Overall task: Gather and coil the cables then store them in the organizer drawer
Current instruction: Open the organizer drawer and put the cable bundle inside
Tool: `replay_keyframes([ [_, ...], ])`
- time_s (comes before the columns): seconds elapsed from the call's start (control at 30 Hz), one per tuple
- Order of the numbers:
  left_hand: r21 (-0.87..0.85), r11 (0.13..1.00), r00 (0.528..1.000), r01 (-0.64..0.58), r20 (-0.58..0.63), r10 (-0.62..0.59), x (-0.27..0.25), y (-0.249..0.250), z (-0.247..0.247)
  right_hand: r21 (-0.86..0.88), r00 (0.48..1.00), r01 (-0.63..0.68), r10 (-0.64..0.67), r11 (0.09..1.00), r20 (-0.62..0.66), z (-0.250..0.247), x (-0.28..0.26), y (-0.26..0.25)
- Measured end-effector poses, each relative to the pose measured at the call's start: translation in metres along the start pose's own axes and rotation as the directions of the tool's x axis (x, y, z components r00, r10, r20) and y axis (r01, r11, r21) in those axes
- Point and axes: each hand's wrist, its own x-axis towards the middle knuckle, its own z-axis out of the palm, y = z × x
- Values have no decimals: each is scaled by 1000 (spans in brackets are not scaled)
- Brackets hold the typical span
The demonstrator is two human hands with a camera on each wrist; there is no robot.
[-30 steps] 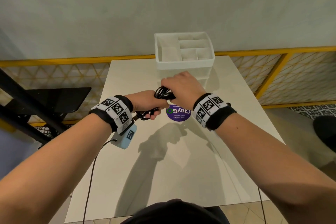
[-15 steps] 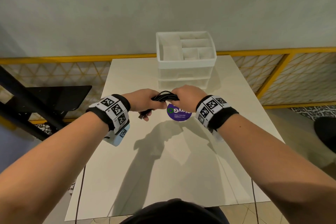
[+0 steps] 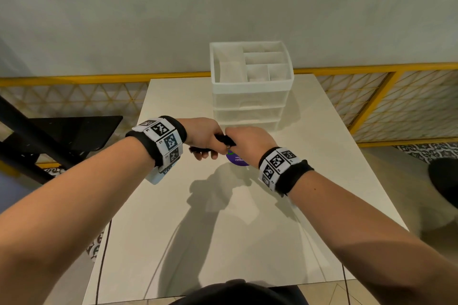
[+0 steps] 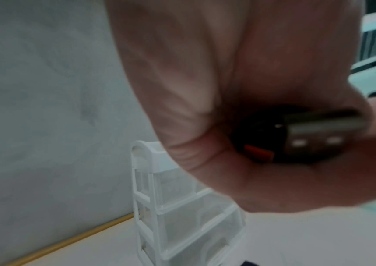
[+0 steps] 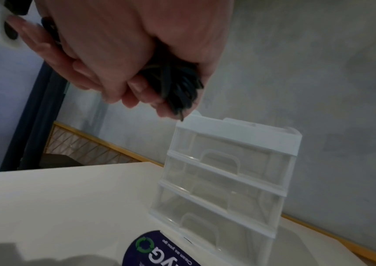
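Two forearms, each banded with a black wrist strap carrying square printed markers, reached out over a pale bench (image 3: 223, 230), casting one joined shadow on its surface. Above the middle of the bench the left hand (image 3: 204, 136) and the right hand (image 3: 250, 140) met, both curled tight around one bundle of black cable (image 3: 224, 140) held clear of the surface. From the left wrist, the fingers were seen closed on a black USB plug (image 4: 296, 138) with a metal shell and a small red mark. From the right wrist, looped dark strands (image 5: 177, 86) bulged out of the closed fist; how many cables made up the bundle could not be told. Just beneath the hands one round purple sticker (image 3: 238, 159) with a green arrow logo lay flat on the bench.

Beyond the hands stood one white organizer (image 3: 250, 96) near the far edge of the bench, apart from the bundle. It had three translucent drawers (image 5: 223, 180), all pushed in, with nothing visible through their fronts. Its open top tray (image 3: 251, 63) was split into several compartments, and no contents could be seen in them.

Behind the bench ran a yellow-framed lattice railing (image 3: 396, 101) below a grey wall (image 3: 223, 2), with a black stand (image 3: 62, 136) to the left
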Motion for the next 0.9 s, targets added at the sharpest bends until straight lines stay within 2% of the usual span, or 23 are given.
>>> replay_keyframes([
  [0.1, 54, 999, 1000, -7, -5, 8, 11, 4, 3, -91, 999, -35, 37, 995, 13, 2, -1, 7],
  [0.17, 126, 992, 999, -15, -41, 21, 19, 7, 2, -109, 995, -103, 104, 989, 4, 5, 1, 15],
  [0.23, 178, 983, 994, -40, -92, 57, 26, 9, -4, -26, 973, -228, 229, 973, 15, 12, 5, 28],
  [0.27, 200, 978, 987, -58, -138, 86, 29, 9, -9, 78, 950, -311, 311, 947, 22, 16, 7, 35],
  [0.33, 239, 967, 949, -84, -278, 151, 36, 8, -20, 374, 881, -453, 470, 809, 51, 29, 12, 49],
  [0.37, 249, 963, 916, -100, -355, 187, 40, 7, -26, 549, 840, -485, 538, 681, 74, 36, 16, 55],
  [0.4, 264, 957, 874, -123, -428, 231, 44, 6, -31, 717, 795, -479, 596, 507, 110, 43, 20, 60],
  [0.47, 352, 922, 752, -162, -561, 346, 56, 6, -38, 907, 714, -398, 666, 137, 213, 51, 27, 66],
  [0.5, 421, 893, 676, -161, -613, 410, 62, 6, -41, 934, 690, -358, 677, 10, 257, 54, 31, 69],
  [0.53, 486, 863, 608, -138, -646, 462, 69, 5, -43, 941, 677, -330, 677, -71, 289, 56, 36, 72],
  [0.57, 532, 841, 570, -100, -662, 486, 76, 4, -46, 943, 673, -312, 674, -116, 306, 58, 42, 75],
  [0.63, 547, 836, 588, -41, -663, 463, 88, 1, -49, 941, 664, -301, 675, -155, 323, 59, 54, 79],
  [0.7, 522, 851, 606, -55, -660, 444, 95, -4, -48, 924, 624, -333, 690, -190, 367, 62, 65, 84],
  [0.8, 486, 868, 555, -99, -697, 454, 100, -8, -44, 893, 576, -355, 688, -275, 441, 66, 76, 89],
  [0.9, 456, 886, 550, -81, -722, 421, 104, -5, -47, 879, 584, -325, 657, -350, 478, 73, 84, 95],
])
